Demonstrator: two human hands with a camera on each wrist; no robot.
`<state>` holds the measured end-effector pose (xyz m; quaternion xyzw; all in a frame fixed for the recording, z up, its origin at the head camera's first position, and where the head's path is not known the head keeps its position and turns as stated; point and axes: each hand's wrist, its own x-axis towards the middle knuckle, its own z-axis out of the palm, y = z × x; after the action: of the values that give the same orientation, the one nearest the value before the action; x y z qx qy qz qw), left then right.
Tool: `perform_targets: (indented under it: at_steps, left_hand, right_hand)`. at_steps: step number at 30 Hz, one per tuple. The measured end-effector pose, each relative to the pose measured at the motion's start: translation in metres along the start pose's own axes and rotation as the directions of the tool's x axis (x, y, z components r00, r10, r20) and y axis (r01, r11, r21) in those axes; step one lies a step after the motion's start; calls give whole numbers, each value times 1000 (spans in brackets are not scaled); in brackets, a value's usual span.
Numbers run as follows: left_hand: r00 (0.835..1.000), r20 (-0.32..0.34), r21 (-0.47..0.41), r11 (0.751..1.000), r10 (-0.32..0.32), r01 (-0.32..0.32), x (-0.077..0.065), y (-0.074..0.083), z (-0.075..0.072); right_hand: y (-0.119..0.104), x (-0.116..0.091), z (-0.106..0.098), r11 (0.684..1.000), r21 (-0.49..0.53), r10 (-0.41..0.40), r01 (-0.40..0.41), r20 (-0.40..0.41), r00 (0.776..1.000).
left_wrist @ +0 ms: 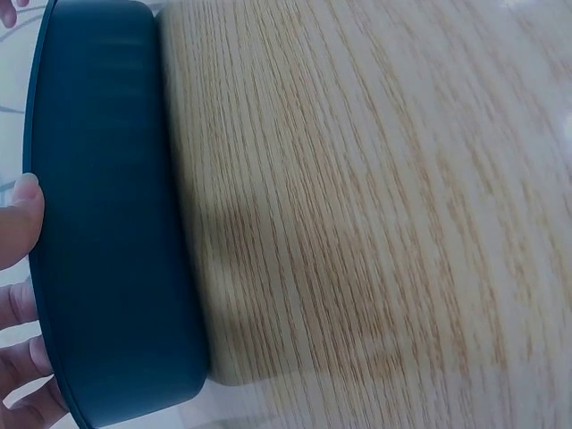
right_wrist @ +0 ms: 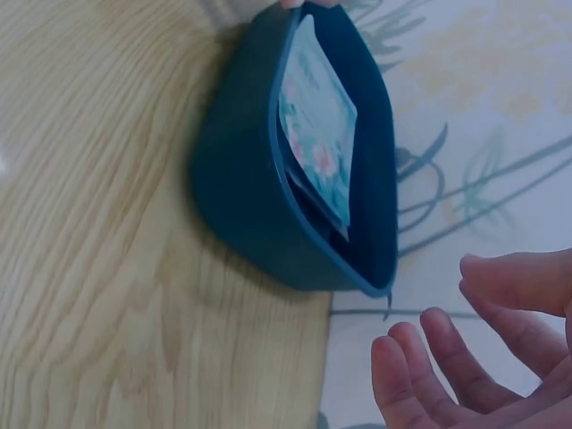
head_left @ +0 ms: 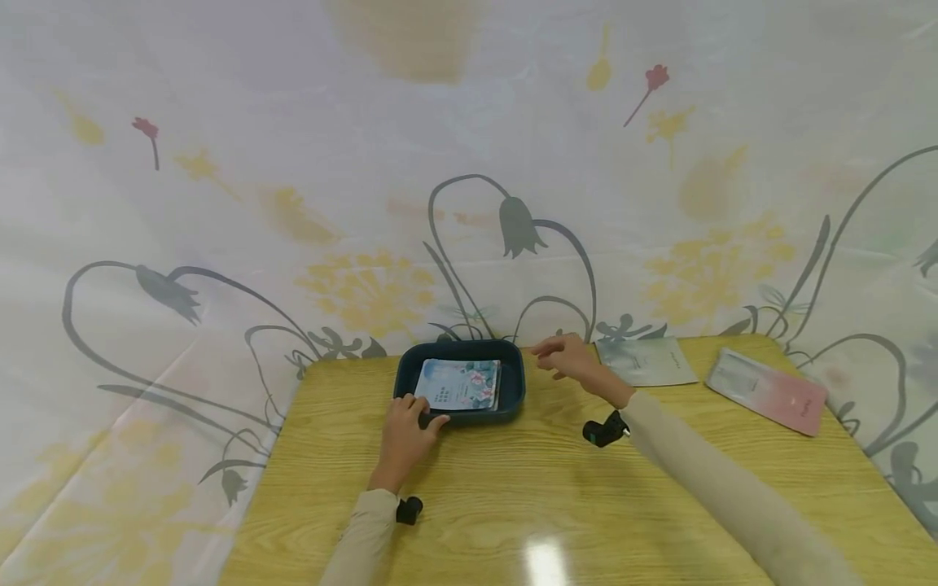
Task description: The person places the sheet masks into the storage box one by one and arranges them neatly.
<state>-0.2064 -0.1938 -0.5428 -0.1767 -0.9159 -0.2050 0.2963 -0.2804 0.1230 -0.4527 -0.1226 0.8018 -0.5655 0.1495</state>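
Note:
A dark blue-green plastic basin (head_left: 476, 418) with rounded corners stands near the far edge of the table. Inside it lie flat printed packets (head_left: 458, 384), the top one pale blue with pink flowers; a darker edge shows beneath it in the right wrist view. My left hand (head_left: 405, 435) holds the basin's rim at the front left corner, thumb and fingertips at the rim. To the right of the basin, my right hand (head_left: 567, 358) hovers with loosely bent fingers (right_wrist: 456, 357), apart from the basin and holding nothing.
Past my right hand, a pale grey-green packet (head_left: 648, 362) lies along the back edge. Beside it is a silver and pink packet (head_left: 769, 391), set at a slant. A flower-printed cloth (head_left: 469, 268) hangs behind the wooden table (head_left: 498, 505).

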Motion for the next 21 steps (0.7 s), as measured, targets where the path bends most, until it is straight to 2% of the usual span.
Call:
perform_targets:
  at_steps: [10, 16, 21]
  left_hand:
    - [1000, 16, 3, 1000, -10, 10, 0, 3, -3]
    - [1000, 10, 1, 1000, -8, 8, 1, 1, -2]
    - [999, 26, 6, 1000, -24, 24, 1, 2, -3]
  right_hand:
    - [-2, -11, -26, 999, 13, 29, -29, -3, 1000]
    - [-2, -16, -39, 999, -19, 41, -41, 7, 999]
    - [-1, -23, -50, 998, -38, 56, -57, -21, 998]
